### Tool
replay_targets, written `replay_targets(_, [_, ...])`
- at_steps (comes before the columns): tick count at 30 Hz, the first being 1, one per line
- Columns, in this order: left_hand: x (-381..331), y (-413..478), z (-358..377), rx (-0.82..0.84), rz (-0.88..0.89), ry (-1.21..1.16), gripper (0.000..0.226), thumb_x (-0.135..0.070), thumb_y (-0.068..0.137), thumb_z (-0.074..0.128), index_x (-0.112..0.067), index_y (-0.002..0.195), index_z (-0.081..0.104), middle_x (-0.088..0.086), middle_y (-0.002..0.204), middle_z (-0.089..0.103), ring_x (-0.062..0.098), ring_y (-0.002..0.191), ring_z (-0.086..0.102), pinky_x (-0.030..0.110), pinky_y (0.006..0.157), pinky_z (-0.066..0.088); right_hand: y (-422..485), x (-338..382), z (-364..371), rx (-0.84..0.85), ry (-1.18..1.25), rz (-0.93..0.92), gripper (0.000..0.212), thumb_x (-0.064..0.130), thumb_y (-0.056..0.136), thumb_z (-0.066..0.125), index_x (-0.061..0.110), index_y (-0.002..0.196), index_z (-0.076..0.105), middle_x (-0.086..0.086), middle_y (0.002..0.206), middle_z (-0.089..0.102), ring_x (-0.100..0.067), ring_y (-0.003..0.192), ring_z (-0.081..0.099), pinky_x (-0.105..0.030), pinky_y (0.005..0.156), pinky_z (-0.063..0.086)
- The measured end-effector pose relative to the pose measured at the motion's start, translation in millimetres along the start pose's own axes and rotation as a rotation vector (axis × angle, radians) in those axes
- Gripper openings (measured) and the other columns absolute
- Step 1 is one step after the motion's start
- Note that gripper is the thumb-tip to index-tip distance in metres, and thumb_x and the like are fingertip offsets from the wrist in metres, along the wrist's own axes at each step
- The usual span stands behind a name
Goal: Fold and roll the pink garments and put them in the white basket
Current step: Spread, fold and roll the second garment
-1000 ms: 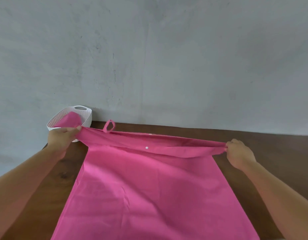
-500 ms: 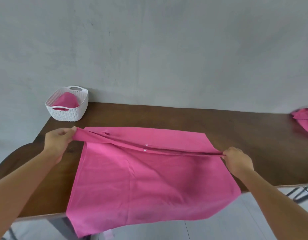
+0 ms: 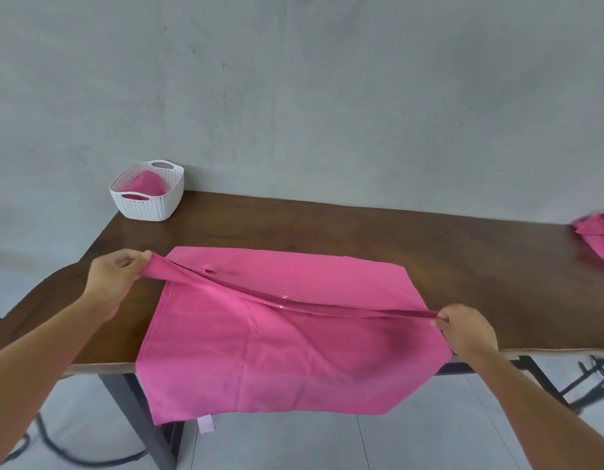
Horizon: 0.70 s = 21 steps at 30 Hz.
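A large pink garment (image 3: pixel 280 347) lies spread on the brown table (image 3: pixel 361 232), its near part hanging over the front edge. My left hand (image 3: pixel 119 276) grips one end of its doubled edge at the left. My right hand (image 3: pixel 465 329) pinches the other end at the right, near the table's front edge. The edge is stretched taut between them, slightly above the cloth. The white basket (image 3: pixel 148 201) stands at the table's far left corner with a rolled pink garment (image 3: pixel 146 184) inside.
Another crumpled pink garment (image 3: pixel 597 235) lies at the table's far right. A grey wall stands right behind the table. Black table legs and a grey tiled floor show below the front edge.
Both hands have drawn the garment's doubled edge toward me over the cloth and lowered it. The view has pulled back, so the basket, the table's front edge and the floor show.
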<state>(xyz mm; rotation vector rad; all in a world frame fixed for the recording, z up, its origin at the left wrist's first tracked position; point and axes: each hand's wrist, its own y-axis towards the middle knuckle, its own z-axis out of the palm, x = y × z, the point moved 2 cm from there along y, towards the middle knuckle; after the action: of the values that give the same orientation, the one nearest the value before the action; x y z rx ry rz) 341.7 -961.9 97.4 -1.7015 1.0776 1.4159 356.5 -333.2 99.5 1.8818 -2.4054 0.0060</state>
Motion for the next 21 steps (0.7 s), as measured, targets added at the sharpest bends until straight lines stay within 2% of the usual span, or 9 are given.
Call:
replay_targets(2, [2,-18,-1,-0.021,0.0,0.018,0.01,-0.02,0.093,0.072,-0.011,0.089,0.073,0.007,0.094,0.072,0.021,0.091,0.066,0.042,0.098,0.051,-8,-13,3,0.023,0.023,-0.006,0.03,0.033,0.095,0.064,0.026,0.066,0.06,0.005,0.067,0.061,-0.016,0.062,0.059,-0.029,0.055,0.043])
replay_targets(6, [12,-55,-1,-0.061,-0.018,0.048,0.008,-0.02,0.091,0.076,-0.013,0.09,0.076,0.008,0.098,0.075,0.031,0.102,0.069,0.048,0.101,0.052,-25,-46,14,0.049,0.043,-0.052,0.035,0.036,0.1,0.057,0.023,0.067,0.059,0.003,0.068,0.06,-0.015,0.061,0.06,-0.039,0.059,0.054])
replay_targets(11, [17,-113,10,-0.13,0.004,0.124,0.011,-0.019,0.093,0.073,-0.009,0.095,0.076,0.01,0.103,0.074,0.029,0.103,0.068,0.045,0.1,0.052,-49,-87,23,0.043,0.113,-0.142,0.04,0.04,0.099,0.054,0.015,0.069,0.061,0.001,0.075,0.054,-0.016,0.067,0.054,-0.035,0.059,0.038])
replay_targets(15, [25,-158,11,-0.196,-0.043,0.122,0.01,-0.021,0.092,0.075,-0.012,0.088,0.076,0.01,0.102,0.074,0.028,0.102,0.067,0.043,0.098,0.052,-68,-117,35,0.074,0.038,-0.192,0.037,0.035,0.102,0.048,0.015,0.076,0.064,0.005,0.077,0.053,-0.016,0.072,0.053,-0.036,0.064,0.037])
replay_targets(19, [39,-199,11,-0.257,-0.081,0.13,0.011,-0.023,0.091,0.076,-0.014,0.085,0.075,0.012,0.102,0.074,0.026,0.089,0.063,0.041,0.084,0.052,-85,-145,42,0.066,0.055,-0.208,0.038,0.035,0.103,0.048,0.018,0.069,0.053,0.005,0.071,0.051,-0.014,0.066,0.05,-0.036,0.061,0.035])
replay_targets(21, [42,-216,12,-0.312,-0.088,0.13,0.011,-0.022,0.092,0.075,-0.012,0.089,0.075,0.014,0.103,0.073,0.031,0.091,0.064,0.044,0.086,0.053,-92,-155,40,0.048,0.082,-0.215,0.039,0.032,0.103,0.048,0.018,0.067,0.05,0.004,0.071,0.051,-0.016,0.065,0.051,-0.036,0.06,0.038])
